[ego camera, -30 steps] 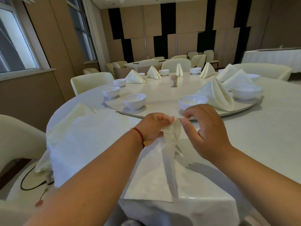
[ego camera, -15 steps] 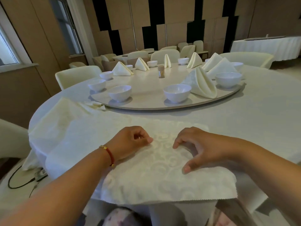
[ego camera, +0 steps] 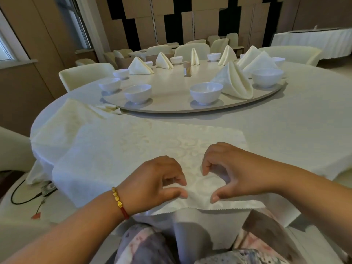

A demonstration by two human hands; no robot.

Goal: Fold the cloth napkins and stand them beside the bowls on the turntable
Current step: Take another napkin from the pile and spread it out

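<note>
A white patterned cloth napkin lies spread flat on the table in front of me, its near edge hanging over the table's rim. My left hand and my right hand sit side by side near that edge, fingers curled, each pinching the cloth between thumb and fingers. Beyond it is the round turntable with several white bowls; the nearest are a bowl at centre and a bowl to the left. Several folded napkins stand by the bowls, the closest folded napkin at right.
More unfolded napkins lie heaped on the table's left side. A small toothpick holder stands mid-turntable. Cream chairs ring the table; a cable lies on the floor at left. My lap is under the table edge.
The napkin, held up bunched a second ago, now lies flat. Both hands have slid toward me to its near edge and pinch it there.
</note>
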